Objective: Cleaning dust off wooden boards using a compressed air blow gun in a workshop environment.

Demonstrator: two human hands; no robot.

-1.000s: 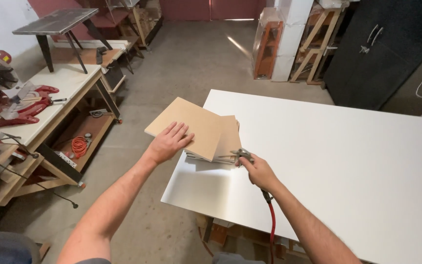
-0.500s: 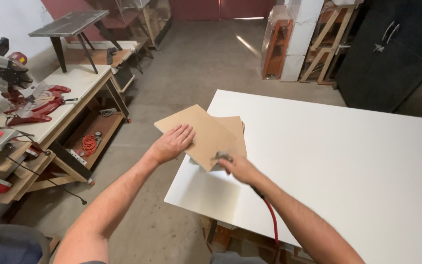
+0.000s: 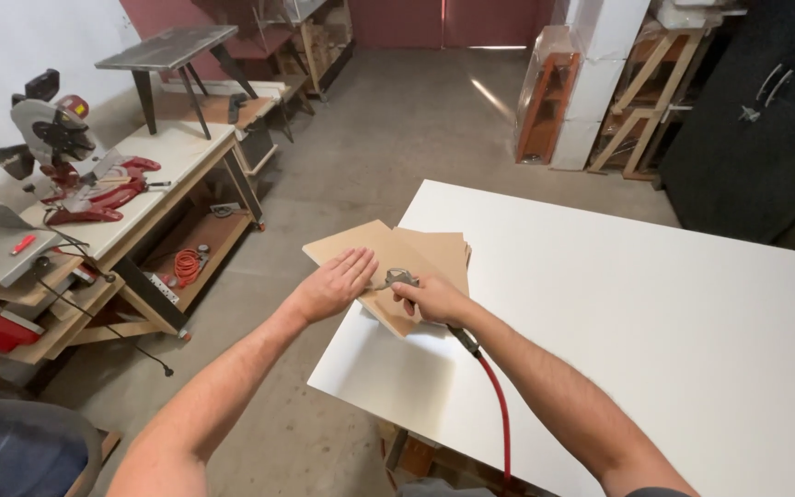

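A small stack of thin brown boards lies on the near left corner of a white table, hanging over its edge. My left hand lies flat on the top board with fingers spread. My right hand grips a metal air blow gun whose nozzle points at the boards, just beside my left fingertips. A red hose runs from the gun back under my right forearm.
A workbench at left carries a red and grey miter saw, with an orange cord on its lower shelf. A black cabinet and wooden frames stand at the far right. Concrete floor lies between.
My right hand with the blow gun has moved left onto the boards, closer to my left hand. The view has shifted slightly; the boards stay on the table corner.
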